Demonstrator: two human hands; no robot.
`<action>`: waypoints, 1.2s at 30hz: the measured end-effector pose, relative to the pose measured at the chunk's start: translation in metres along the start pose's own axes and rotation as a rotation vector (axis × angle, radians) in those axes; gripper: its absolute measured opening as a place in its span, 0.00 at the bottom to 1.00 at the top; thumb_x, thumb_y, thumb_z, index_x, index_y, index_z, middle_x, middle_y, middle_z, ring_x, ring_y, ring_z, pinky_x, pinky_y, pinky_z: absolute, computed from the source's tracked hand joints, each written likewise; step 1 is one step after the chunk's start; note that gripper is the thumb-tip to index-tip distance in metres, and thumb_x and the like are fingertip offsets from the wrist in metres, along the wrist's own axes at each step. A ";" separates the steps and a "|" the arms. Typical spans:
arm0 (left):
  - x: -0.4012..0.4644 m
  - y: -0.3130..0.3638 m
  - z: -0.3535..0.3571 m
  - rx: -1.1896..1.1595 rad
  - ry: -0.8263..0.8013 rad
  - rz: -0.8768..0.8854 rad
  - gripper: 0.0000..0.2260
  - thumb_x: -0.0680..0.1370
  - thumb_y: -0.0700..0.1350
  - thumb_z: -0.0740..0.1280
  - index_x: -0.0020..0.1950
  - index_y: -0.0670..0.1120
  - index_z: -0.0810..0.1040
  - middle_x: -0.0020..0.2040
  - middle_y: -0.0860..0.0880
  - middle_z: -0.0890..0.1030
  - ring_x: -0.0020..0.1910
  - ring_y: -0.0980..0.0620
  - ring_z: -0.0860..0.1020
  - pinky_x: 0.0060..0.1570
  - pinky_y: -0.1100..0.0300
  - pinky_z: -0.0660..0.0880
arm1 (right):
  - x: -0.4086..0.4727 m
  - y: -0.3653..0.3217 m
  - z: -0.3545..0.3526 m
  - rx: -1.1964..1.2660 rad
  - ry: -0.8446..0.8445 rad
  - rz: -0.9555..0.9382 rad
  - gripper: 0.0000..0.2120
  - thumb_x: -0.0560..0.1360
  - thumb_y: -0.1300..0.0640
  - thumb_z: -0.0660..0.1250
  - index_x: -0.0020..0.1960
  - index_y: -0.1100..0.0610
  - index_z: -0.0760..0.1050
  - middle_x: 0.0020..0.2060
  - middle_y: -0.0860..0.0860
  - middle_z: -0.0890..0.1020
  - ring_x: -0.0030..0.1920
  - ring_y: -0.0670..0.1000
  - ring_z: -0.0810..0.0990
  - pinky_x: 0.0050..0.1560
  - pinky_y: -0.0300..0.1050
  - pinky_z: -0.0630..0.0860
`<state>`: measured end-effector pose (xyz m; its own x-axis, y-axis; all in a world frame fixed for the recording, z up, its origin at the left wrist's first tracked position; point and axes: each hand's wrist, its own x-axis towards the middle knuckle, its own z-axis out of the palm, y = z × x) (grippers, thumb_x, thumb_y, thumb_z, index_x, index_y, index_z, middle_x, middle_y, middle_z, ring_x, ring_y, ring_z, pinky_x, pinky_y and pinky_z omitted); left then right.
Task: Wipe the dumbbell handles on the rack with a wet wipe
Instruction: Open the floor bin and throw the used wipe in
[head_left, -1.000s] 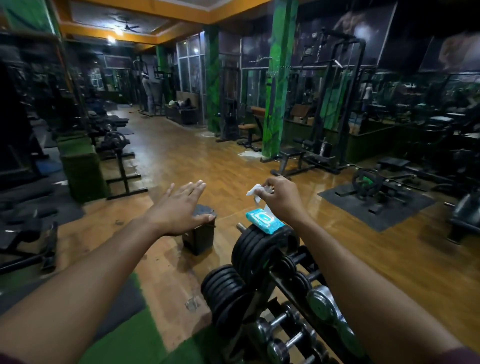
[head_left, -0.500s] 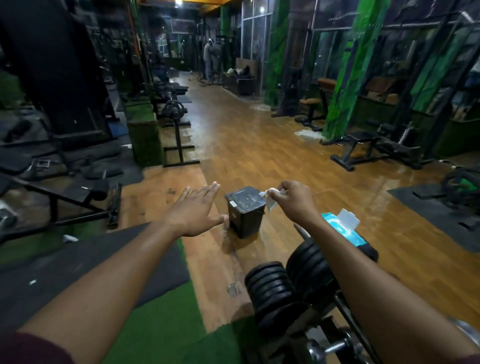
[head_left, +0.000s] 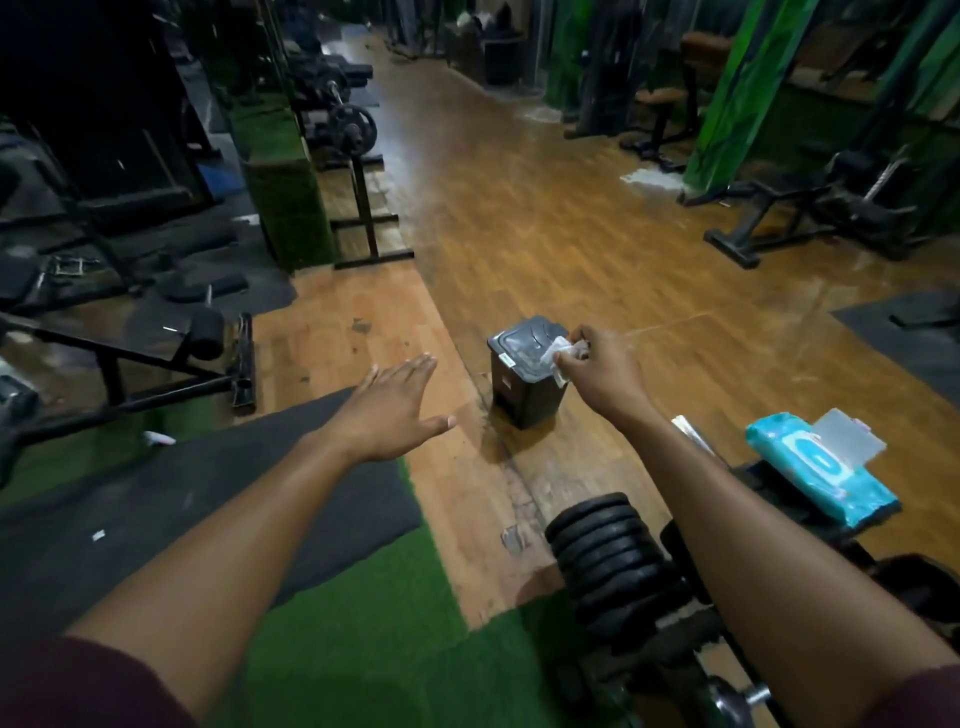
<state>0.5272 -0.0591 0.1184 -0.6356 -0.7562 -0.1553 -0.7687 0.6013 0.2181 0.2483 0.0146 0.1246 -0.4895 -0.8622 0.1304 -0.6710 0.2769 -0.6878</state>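
Observation:
My right hand (head_left: 602, 371) pinches a crumpled white wet wipe (head_left: 561, 358) just over the lid of a small black bin (head_left: 522, 387) on the wooden floor. My left hand (head_left: 392, 410) hovers flat with straight fingers to the left of the bin, holding nothing. A blue pack of wet wipes (head_left: 821, 475) with its flap open lies on top of the dumbbell rack at the right. Black dumbbell plates (head_left: 608, 556) sit on the rack (head_left: 675, 654) below my right forearm. A chrome dumbbell end (head_left: 732, 699) shows at the bottom edge; the handles are mostly hidden.
A black floor mat (head_left: 156, 519) and green turf (head_left: 374, 623) lie under my left arm. A black bench frame (head_left: 156, 364) stands at the left, a barbell stand (head_left: 358, 171) farther back, and more gym machines (head_left: 831, 208) along the right.
My view has tilted down and moved toward the bin. My right hand has carried the wipe from the rack top out over the bin lid. My left hand stayed flat.

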 end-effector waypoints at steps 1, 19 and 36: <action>0.009 -0.009 0.000 -0.004 -0.002 0.007 0.41 0.81 0.68 0.57 0.84 0.50 0.44 0.84 0.52 0.46 0.82 0.50 0.50 0.80 0.46 0.43 | 0.008 -0.001 0.009 -0.001 -0.003 0.004 0.04 0.74 0.53 0.68 0.48 0.51 0.75 0.39 0.49 0.79 0.42 0.52 0.76 0.31 0.42 0.63; 0.246 -0.135 -0.011 -0.036 -0.068 -0.019 0.41 0.81 0.68 0.59 0.84 0.50 0.44 0.84 0.52 0.46 0.82 0.50 0.50 0.80 0.45 0.44 | 0.241 0.030 0.163 0.160 -0.169 0.132 0.13 0.72 0.57 0.59 0.50 0.50 0.80 0.40 0.51 0.84 0.43 0.53 0.84 0.46 0.59 0.82; 0.443 -0.224 -0.020 -0.054 -0.157 0.042 0.41 0.81 0.68 0.58 0.84 0.50 0.44 0.84 0.52 0.46 0.83 0.51 0.49 0.80 0.45 0.44 | 0.415 0.033 0.234 0.138 -0.236 0.215 0.09 0.77 0.56 0.67 0.54 0.51 0.84 0.44 0.44 0.84 0.40 0.35 0.77 0.37 0.33 0.70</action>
<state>0.4196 -0.5338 0.0204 -0.6739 -0.6783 -0.2927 -0.7387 0.6139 0.2782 0.1538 -0.4334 -0.0114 -0.4585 -0.8692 -0.1852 -0.4768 0.4165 -0.7741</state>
